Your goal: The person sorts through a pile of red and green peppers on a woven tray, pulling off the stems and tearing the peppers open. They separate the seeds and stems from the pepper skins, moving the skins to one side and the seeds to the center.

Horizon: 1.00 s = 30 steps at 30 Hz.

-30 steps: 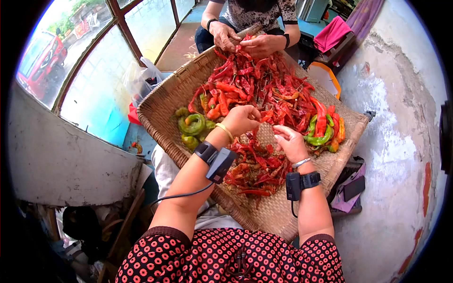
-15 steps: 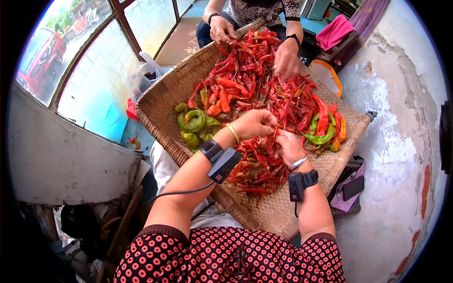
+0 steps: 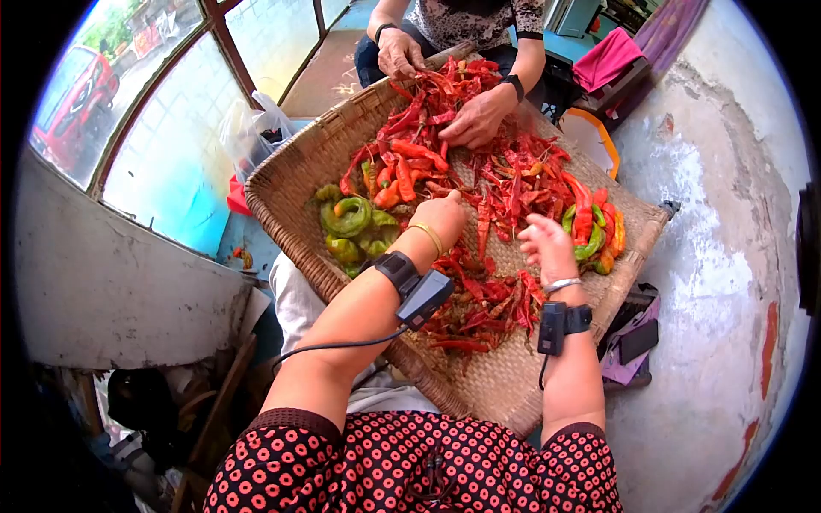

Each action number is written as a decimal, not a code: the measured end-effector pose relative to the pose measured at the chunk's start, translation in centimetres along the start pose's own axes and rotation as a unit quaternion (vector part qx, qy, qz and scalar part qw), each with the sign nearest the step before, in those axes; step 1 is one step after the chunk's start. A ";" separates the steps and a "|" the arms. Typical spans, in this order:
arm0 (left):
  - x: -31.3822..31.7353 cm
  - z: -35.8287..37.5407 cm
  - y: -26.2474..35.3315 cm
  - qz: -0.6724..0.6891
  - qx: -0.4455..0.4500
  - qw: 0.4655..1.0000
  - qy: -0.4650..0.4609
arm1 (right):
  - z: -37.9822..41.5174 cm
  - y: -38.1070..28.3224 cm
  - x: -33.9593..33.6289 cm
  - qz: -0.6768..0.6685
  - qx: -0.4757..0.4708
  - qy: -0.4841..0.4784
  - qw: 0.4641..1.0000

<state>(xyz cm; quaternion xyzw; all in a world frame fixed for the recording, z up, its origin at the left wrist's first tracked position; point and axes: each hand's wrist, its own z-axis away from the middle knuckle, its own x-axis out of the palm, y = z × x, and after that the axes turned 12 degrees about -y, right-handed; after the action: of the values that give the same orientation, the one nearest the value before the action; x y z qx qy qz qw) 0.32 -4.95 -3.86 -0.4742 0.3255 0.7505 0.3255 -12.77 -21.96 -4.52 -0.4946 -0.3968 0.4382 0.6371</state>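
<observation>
A wide woven basket tray (image 3: 295,175) rests across my lap, and dried red chillies (image 3: 479,162) are heaped over its middle and far side. My left hand (image 3: 445,218) is curled knuckles-up into the chillies at the centre, its fingertips hidden. To the right my right hand (image 3: 547,244) hovers just above the tray with fingers spread and nothing in it. A smaller heap of red chillies (image 3: 475,299) lies right in front of my wrists. Green chillies (image 3: 346,222) sit at the tray's left, and a mixed green, red and orange bunch (image 3: 590,227) lies at its right.
Another person sits across the tray with one hand (image 3: 400,53) at the far rim and the other hand (image 3: 479,115) pressed on the chillies. A plastic bag (image 3: 252,132) stands by the window on the left. A phone (image 3: 641,340) lies on purple cloth beside a plastered wall on the right.
My hands have come apart: the left reached forward into the pile and the right lifted and spread open. The other person's hand drew back toward the far rim.
</observation>
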 end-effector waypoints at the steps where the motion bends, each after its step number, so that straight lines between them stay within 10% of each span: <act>1: 0.1 0.0 0.0 -0.002 0.000 1.000 -0.001 | 0.0 0.2 0.7 0.058 0.042 -0.025 0.997; 9: 1.3 -0.3 -1.1 0.064 0.073 0.985 0.145 | -0.6 3.3 2.2 0.351 0.002 -0.063 0.934; 15: -1.0 0.8 -0.1 0.261 0.103 0.930 0.239 | 0.5 2.2 5.9 0.650 -0.190 -0.048 0.735; 26: -0.7 0.0 -1.4 0.652 0.072 0.727 0.204 | 0.7 1.8 5.7 0.594 -0.153 0.017 0.790; 30: -1.3 0.5 -1.5 0.701 0.059 0.685 0.190 | 1.8 -1.4 5.1 0.416 -0.124 -0.046 0.900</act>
<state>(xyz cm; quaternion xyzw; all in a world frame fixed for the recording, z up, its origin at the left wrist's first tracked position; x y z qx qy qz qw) 1.69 -3.95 -2.72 -0.2194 0.6615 0.6329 -0.3372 -12.72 -16.78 -2.44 -0.6690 -0.2353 0.6326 0.3112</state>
